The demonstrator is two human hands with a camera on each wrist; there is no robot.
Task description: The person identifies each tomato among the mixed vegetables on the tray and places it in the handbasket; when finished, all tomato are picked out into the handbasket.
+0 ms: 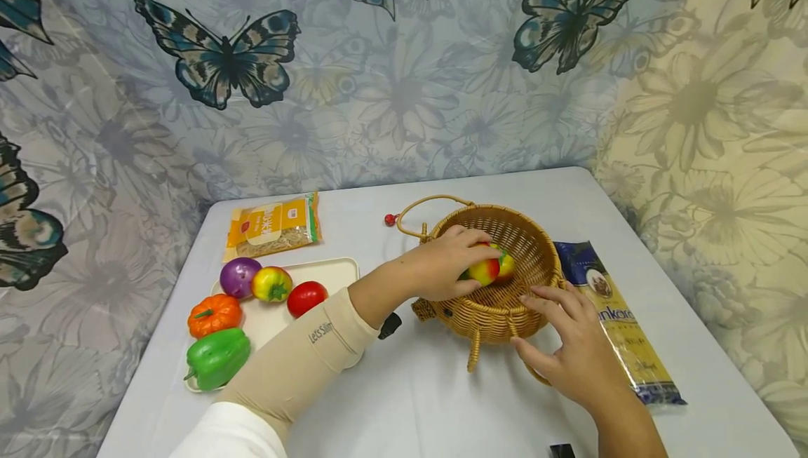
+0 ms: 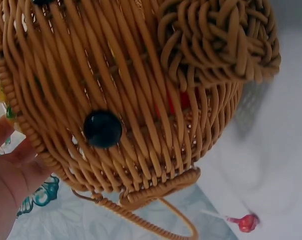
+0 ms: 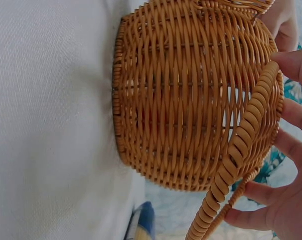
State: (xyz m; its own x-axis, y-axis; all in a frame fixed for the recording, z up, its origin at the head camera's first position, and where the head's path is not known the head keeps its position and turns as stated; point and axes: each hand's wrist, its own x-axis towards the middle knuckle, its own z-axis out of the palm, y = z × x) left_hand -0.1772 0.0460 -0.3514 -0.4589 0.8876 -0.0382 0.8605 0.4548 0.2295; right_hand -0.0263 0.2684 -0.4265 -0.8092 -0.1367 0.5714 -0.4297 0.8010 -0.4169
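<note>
A round wicker basket (image 1: 499, 318) with woven handles stands on the table. My left hand (image 1: 445, 265) reaches over its rim and holds a red-and-yellow fruit (image 1: 485, 272) inside, fingers curved over the top. Close against that fruit is another yellowish one (image 1: 507, 264), partly hidden. In the left wrist view, the basket's side (image 2: 115, 80) with a black button eye covers most of the fruit. My right hand (image 1: 571, 339) is at the near right rim, fingers spread. In the right wrist view, its fingertips touch the rim and the coiled handle (image 3: 241, 145).
Left, a cream tray (image 1: 344, 272) bears a purple onion-like vegetable (image 1: 240, 277), yellow-red fruit (image 1: 272, 283), tomato (image 1: 306, 298), orange pumpkin (image 1: 214, 315) and green pepper (image 1: 217, 358). Behind lies a grain bag (image 1: 274, 225); a red lollipop (image 1: 391, 219) and pasta packet (image 1: 621, 325) flank the basket.
</note>
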